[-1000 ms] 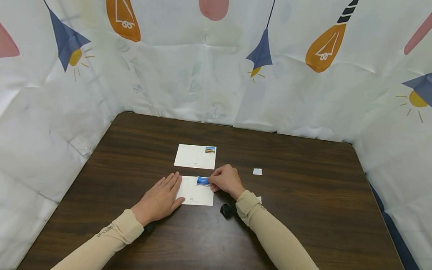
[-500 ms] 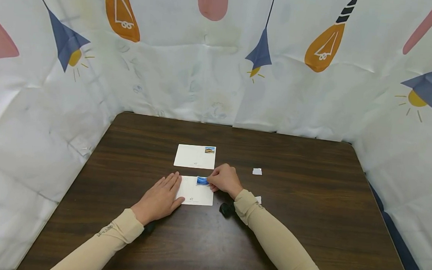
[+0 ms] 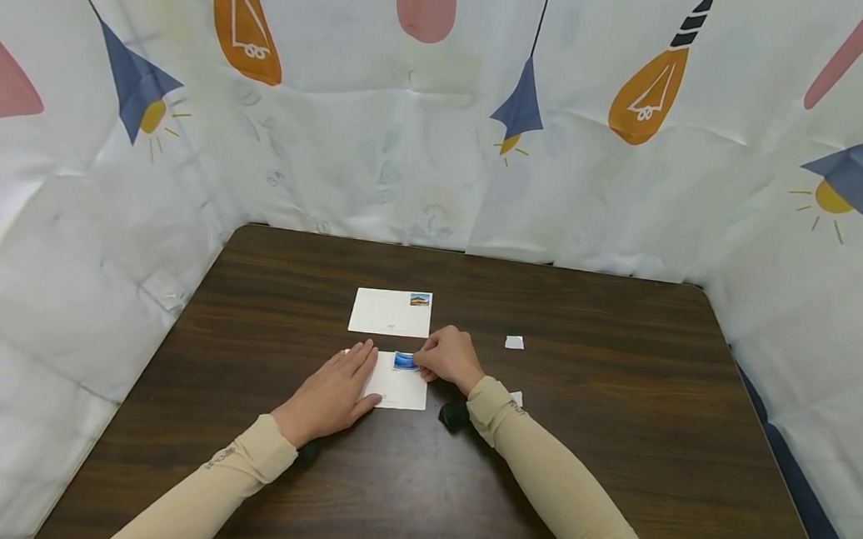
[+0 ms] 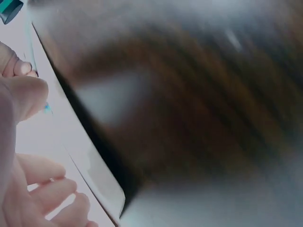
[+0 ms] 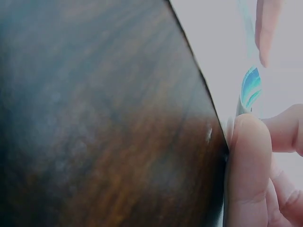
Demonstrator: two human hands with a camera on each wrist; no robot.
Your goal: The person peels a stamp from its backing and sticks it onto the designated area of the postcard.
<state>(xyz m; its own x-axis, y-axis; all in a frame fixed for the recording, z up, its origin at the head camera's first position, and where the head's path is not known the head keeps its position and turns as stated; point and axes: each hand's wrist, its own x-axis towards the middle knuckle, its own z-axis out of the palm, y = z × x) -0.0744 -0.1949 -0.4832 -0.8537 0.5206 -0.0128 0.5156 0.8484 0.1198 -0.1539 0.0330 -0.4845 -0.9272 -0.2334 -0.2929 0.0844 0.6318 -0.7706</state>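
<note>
A white postcard lies on the table before me. My left hand rests on its left part with straight fingers and covers that side. At the card's upper right corner is a blue stamp. The right hand pinches the stamp's right edge between thumb and index finger. Seen from the right wrist, the stamp curves up from the card beside the right thumb. In the left wrist view, the left thumb lies over the card, whose edge runs diagonally.
Behind lies a second postcard bearing a stamp with a building. A small white paper piece is to the right; another is partly hidden by the right sleeve. A printed white curtain borders the brown table.
My left hand has slid slightly to the right and up over the postcard, covering more of it. The right hand keeps its pinch on the blue stamp, almost still.
</note>
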